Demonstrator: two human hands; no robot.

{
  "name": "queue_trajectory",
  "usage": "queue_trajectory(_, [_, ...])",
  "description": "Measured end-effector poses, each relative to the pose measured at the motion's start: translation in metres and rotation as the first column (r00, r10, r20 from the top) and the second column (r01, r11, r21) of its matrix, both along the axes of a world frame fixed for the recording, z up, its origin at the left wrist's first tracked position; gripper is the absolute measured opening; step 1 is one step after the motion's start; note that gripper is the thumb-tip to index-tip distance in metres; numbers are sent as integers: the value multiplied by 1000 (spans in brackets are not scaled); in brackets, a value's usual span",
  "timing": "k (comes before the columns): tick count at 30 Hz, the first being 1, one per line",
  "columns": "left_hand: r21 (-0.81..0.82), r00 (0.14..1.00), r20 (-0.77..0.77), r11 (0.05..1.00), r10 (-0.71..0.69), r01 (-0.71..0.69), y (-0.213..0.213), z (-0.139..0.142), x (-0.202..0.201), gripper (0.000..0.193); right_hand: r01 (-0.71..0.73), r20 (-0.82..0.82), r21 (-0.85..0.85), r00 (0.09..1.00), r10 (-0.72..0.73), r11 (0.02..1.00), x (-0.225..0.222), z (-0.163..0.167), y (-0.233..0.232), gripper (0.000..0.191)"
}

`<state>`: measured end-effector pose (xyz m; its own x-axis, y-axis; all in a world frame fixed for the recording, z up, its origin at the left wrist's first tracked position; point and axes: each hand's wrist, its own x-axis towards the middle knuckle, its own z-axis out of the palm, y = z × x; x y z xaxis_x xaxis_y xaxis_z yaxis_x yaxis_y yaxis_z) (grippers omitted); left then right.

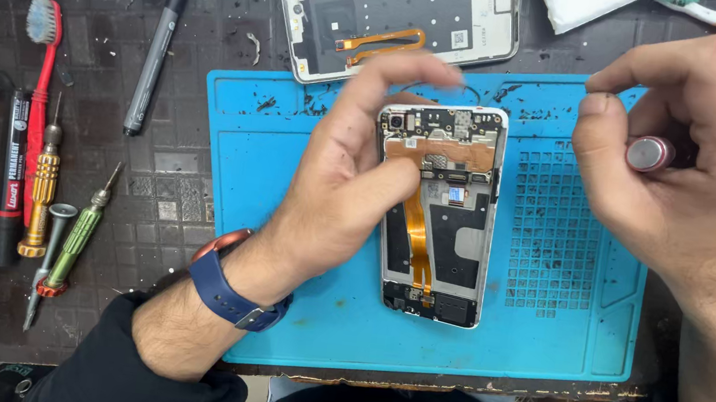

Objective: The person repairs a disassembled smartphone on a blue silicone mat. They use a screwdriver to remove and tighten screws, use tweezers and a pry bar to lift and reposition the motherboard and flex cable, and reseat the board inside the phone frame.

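1. My left hand (338,181) rests on the opened phone (441,219), fingers spread, thumb pressed against its left edge.
2. The phone lies on the blue mat (316,331).
3. My right hand (693,176) fingers curl around a metal-capped tool (649,154).

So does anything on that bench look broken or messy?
The phone on the blue mat lies open, orange ribbon cable exposed; its back cover sits apart above. Dark crumbs litter the mat's top edge. The left hand touches the phone; the right hand holds a small metal cylinder.
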<state>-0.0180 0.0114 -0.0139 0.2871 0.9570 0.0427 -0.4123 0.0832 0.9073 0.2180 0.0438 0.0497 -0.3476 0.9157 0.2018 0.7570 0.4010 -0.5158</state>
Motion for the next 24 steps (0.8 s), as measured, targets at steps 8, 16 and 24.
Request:
queue_trajectory(8, [-111,998,6,992,-57,57,-1,2,-3,49,-22,22,18,1000,21,1000,-2,-1,1,16])
queue_trajectory(16, [-38,993,-22,992,-120,119,-2,-4,-6,48,12,-26,-16,1000,-13,1000,1,-4,-1,15])
queue_trajectory(24, [-9,979,12,979,-201,202,2,-4,-9,44,-30,32,25,999,29,999,4,-4,1,16])
